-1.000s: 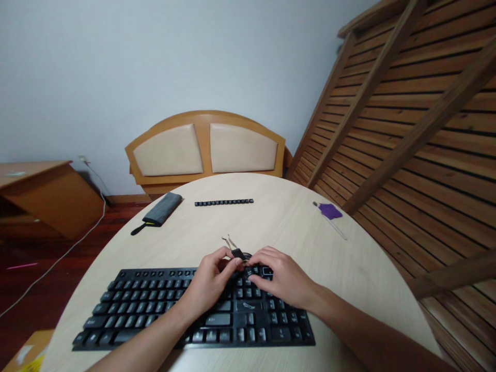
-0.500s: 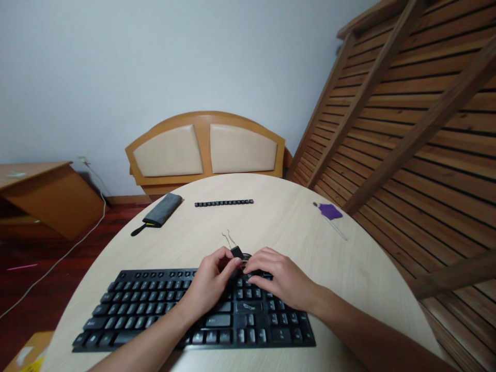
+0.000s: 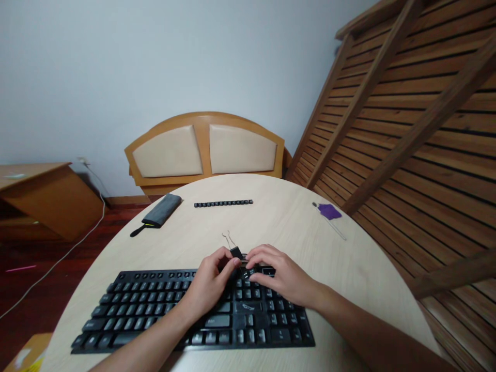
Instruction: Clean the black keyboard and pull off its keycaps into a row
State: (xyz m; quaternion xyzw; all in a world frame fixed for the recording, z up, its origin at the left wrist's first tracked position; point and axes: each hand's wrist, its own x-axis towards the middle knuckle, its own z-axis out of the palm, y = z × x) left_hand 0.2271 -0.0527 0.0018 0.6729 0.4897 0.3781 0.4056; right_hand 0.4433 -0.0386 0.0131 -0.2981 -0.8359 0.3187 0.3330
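Pale wall (image 3: 194,62) fills the background, with a big slatted wooden frame (image 3: 406,129) leaning at the right. Below spreads a round, light wood-grained table (image 3: 298,232), its far edge in front of a headboard (image 3: 206,150) with two cream panels.

Across the near side of the table lies a black keyboard (image 3: 218,321), squared to the person, probably so that every row is within easy reach. Small bare mounts show along its far-left edge, where caps seem to be off.

Both hands meet over its far edge, right of centre. The left hand (image 3: 211,274) pinches a small black-handled tool with wire prongs (image 3: 236,252), the prongs slanting away to the far left. The right hand (image 3: 277,271) is curled close by, thumb and fingertips a little apart over the keys; whether it grips anything I cannot tell.

A grey pouch (image 3: 163,211) lies at the far left and a purple cloth (image 3: 329,211) with a thin brush (image 3: 336,229) at the far right, seemingly set aside to leave working room. Smallest, a neat row of black keycaps (image 3: 223,203) stands beyond the keyboard, lined up perhaps to preserve their order.
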